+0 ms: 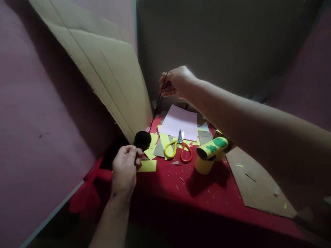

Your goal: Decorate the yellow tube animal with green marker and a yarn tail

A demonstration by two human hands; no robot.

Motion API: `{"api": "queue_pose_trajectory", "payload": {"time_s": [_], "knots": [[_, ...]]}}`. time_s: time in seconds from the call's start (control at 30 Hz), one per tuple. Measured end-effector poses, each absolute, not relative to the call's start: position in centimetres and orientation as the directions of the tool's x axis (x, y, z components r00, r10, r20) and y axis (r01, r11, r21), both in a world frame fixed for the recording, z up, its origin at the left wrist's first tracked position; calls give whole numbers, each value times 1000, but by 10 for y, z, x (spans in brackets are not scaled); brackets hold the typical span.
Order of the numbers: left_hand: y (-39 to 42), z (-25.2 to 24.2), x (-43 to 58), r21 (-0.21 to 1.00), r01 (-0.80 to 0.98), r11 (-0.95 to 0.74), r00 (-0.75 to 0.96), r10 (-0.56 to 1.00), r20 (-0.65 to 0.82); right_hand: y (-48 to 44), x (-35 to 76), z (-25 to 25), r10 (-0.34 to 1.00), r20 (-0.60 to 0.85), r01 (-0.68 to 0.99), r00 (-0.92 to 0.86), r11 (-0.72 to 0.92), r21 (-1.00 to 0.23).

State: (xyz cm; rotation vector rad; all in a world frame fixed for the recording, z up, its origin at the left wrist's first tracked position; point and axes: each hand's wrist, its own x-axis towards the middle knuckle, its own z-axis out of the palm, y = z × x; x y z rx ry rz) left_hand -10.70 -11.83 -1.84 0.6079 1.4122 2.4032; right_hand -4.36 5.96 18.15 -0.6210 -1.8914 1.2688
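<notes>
My right hand (pixel 178 82) is raised above the table, its fingers closed on a black yarn strand (pixel 161 93) that hangs in a loop. The strand runs down toward a black yarn ball (pixel 142 139). Just below the ball, my left hand (pixel 126 163) is closed with thumb and fingertips pinched; what lies between them is too small to tell. Scissors (pixel 180 146) with one yellow and one red handle lie with their blades slightly apart. To their right is a yellow tube model (pixel 213 148) with green painted shapes, its upper tube resting on yellow supports.
A red cloth (pixel 165 186) covers the table. A pale pink sheet (pixel 179 120) lies behind the scissors among yellow paper scraps (pixel 147 166) and cardboard. One cardboard piece (pixel 254 182) lies at right; a large cardboard panel (pixel 103 69) leans at left by the pink wall (pixel 38 103).
</notes>
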Motion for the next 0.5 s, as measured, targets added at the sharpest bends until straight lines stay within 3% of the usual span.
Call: {"api": "queue_pose_trajectory", "payload": {"time_s": [0.17, 0.23, 0.3, 0.5], "knots": [[-103, -36, -138, 872, -56, -486, -909, 387, 157, -7, 25, 168, 596, 390, -28, -702, 524, -851], [-110, -33, -137, 864, -71, -499, -904, 398, 155, -33, 63, 150, 469, 489, 45, -736, 754, -656], [-122, -30, -128, 865, -98, -492, -884, 441, 151, -53, 102, 124, 360, 530, 61, -768, 864, -499], [-157, -28, -81, 892, -195, -408, -819, 569, 81, -50, 180, 36, 412, 456, 127, -789, 835, -535]]}}
